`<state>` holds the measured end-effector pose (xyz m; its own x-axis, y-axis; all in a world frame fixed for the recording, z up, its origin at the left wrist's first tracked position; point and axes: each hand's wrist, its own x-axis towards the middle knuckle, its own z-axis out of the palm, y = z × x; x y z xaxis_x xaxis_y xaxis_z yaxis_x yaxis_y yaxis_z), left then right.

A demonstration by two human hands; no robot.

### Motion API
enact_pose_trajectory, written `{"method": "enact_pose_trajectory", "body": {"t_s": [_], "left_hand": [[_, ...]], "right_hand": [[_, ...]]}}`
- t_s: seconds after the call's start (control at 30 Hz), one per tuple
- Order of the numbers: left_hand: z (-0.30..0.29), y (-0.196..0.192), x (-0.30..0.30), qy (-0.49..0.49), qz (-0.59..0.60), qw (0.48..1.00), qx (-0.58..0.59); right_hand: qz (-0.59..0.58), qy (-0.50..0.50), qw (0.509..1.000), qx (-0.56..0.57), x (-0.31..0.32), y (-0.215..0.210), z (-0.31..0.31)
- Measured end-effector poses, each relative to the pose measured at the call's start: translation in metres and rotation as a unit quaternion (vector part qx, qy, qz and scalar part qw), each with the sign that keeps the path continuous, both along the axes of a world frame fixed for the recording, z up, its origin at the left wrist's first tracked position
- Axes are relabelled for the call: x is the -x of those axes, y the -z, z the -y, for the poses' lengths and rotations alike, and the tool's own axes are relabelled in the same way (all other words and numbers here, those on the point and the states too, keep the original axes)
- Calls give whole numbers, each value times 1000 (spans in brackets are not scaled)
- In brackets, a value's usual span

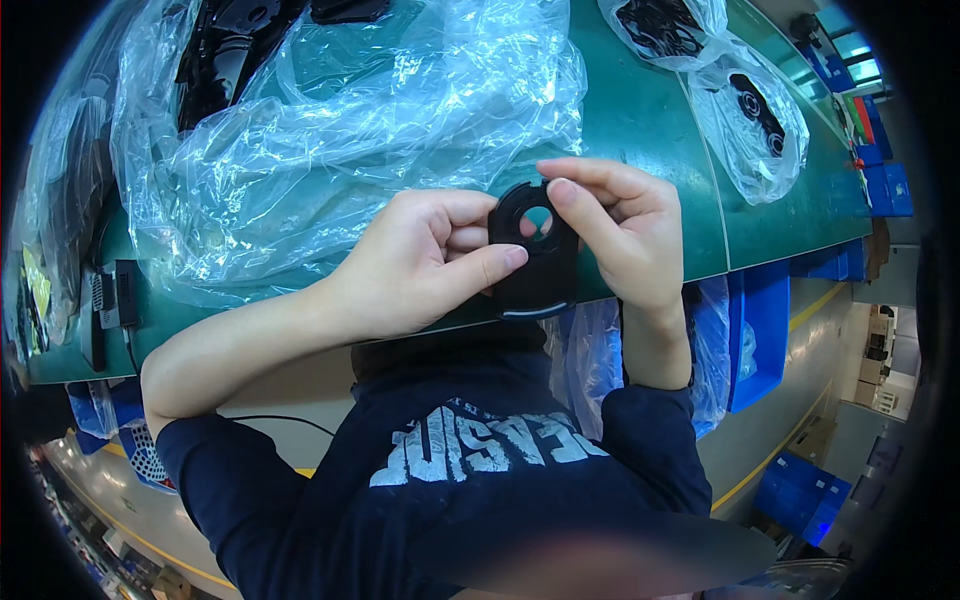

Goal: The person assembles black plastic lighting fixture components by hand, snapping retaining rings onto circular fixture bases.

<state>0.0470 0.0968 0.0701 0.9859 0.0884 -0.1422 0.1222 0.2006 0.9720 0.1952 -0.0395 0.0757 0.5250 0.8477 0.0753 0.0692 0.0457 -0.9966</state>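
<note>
A black plastic part (535,278) with a rounded top and a round hole is held up just over the near edge of the green table (640,130). My left hand (420,262) grips its left side, thumb on the front face and fingers behind. At the upper right rim, the thumb and forefinger of my right hand (625,225) pinch the part's edge near a small notch. Whether a tiny piece sits between those right fingertips cannot be made out. Behind the part lies a large clear plastic bag (350,150) with glossy black parts (225,60) at its far left.
Two smaller clear bags with black parts (660,25) (765,115) lie at the far right. A black device with a cable (118,292) stands at the left edge. Below the table's right side hangs a blue bin (760,340) beside plastic sheeting (590,350).
</note>
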Motion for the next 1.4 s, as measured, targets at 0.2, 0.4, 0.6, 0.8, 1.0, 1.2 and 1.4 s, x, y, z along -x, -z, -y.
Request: {"method": "enact_pose_trajectory", "body": {"t_s": [0.2,0.4,0.6,0.8,1.0,1.2,1.4], "left_hand": [[4,5,-4,-18,22,999,27],[0,9,-2,-25,18,999,14],[3,7,-4,-34,25,998,37],[0,5,-2,-9,27,1000,14],[2,8,-2,-29,27,999,28],[4,10,-3,0,23,1000,10],[4,9,-2,10,18,1000,-13]], "right_hand": [[21,-29,999,-41,-3,6,1],[9,-16,999,-46,3,10,4],[-12,-39,999,-21,-2,5,4],[69,13,996,-58,-6,8,0],[-30,-59,998,-20,4,13,6],[-98,-29,994,-49,-3,2,5],[20,-6,1000,-22,-1,6,6]]}}
